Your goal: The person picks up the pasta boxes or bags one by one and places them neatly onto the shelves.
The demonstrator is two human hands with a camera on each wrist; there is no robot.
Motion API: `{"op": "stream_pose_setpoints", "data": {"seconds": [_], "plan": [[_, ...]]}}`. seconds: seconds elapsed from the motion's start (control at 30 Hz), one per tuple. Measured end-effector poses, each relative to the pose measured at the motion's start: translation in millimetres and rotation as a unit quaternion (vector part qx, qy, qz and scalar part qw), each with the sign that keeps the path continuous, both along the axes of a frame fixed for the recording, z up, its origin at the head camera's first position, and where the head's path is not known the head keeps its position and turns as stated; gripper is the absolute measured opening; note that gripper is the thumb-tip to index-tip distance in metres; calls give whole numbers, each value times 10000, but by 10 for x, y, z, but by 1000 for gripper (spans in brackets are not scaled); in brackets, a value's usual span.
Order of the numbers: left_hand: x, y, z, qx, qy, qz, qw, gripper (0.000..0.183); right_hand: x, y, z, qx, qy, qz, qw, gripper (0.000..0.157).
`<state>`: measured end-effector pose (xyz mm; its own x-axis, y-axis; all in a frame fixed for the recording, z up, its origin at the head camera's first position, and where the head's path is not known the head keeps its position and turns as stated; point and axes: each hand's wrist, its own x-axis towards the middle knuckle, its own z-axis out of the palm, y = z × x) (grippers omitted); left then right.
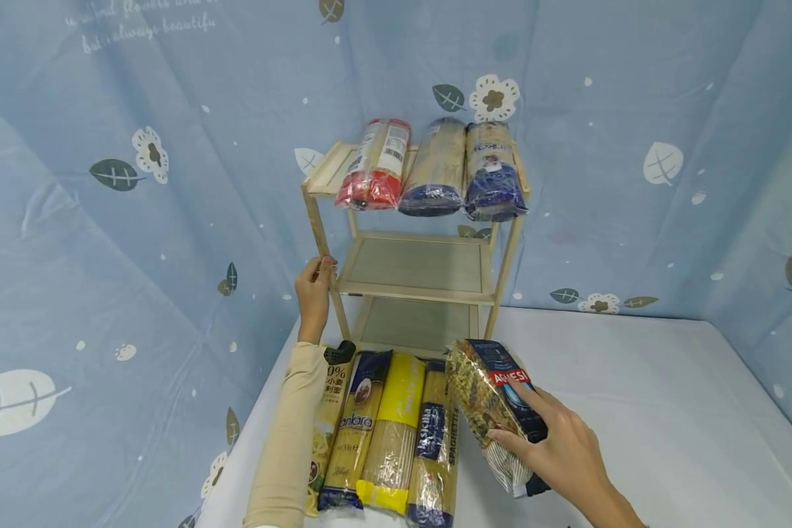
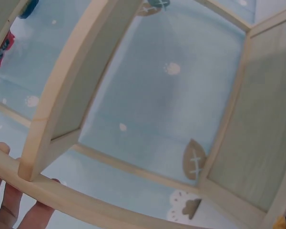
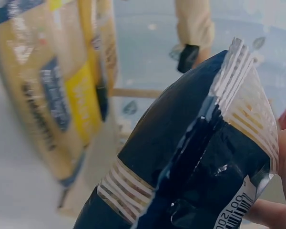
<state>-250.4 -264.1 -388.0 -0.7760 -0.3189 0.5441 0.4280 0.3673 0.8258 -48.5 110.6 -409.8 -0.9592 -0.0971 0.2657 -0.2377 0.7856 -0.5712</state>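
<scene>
My left hand (image 1: 315,282) grips the left front post of a wooden shelf rack (image 1: 417,297) at about the height of its middle shelf. In the left wrist view its fingers (image 2: 9,202) wrap behind the rail. My right hand (image 1: 561,433) holds a bag of multicoloured spiral pasta (image 1: 475,381) with a dark label, thumb on one side and fingers across the front. The bag tilts in front of the rack at the right. Its dark back and striped, crimped end (image 3: 233,76) show in the right wrist view.
Several spaghetti packs (image 1: 389,433) lie side by side before the rack, under my left forearm's right side. Three more packs sit on the top shelf: a red one (image 1: 376,165), a dark-ended one (image 1: 435,165) and a blue one (image 1: 495,172). A patterned blue cloth (image 1: 620,183) hangs behind.
</scene>
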Motion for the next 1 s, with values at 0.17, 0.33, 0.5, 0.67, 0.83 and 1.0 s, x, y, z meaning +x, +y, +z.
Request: {"op": "stream_pose_setpoints", "data": {"seconds": [0.17, 0.33, 0.5, 0.67, 0.83, 1.0], "plan": [[-2, 0, 3, -86, 19, 128, 9999, 36, -74, -109, 198, 4, 410, 202, 9990, 75], [-4, 11, 5, -195, 9, 254, 9995, 35, -168, -204, 367, 9, 863, 361, 9956, 73], [7, 5, -14, -296, 113, 339, 9989, 35, -302, -309, 553, 43, 1167, 605, 9913, 74], [13, -4, -38, -342, 162, 429, 9984, 33, -467, -431, 744, 170, 1344, 826, 9873, 73], [-11, 8, -33, -437, 267, 422, 9978, 33, -676, -539, 913, 356, 1413, 862, 9856, 74], [-13, 27, -27, -481, 375, 420, 9973, 29, -911, -639, 1056, 654, 1438, 857, 9837, 76]]}}
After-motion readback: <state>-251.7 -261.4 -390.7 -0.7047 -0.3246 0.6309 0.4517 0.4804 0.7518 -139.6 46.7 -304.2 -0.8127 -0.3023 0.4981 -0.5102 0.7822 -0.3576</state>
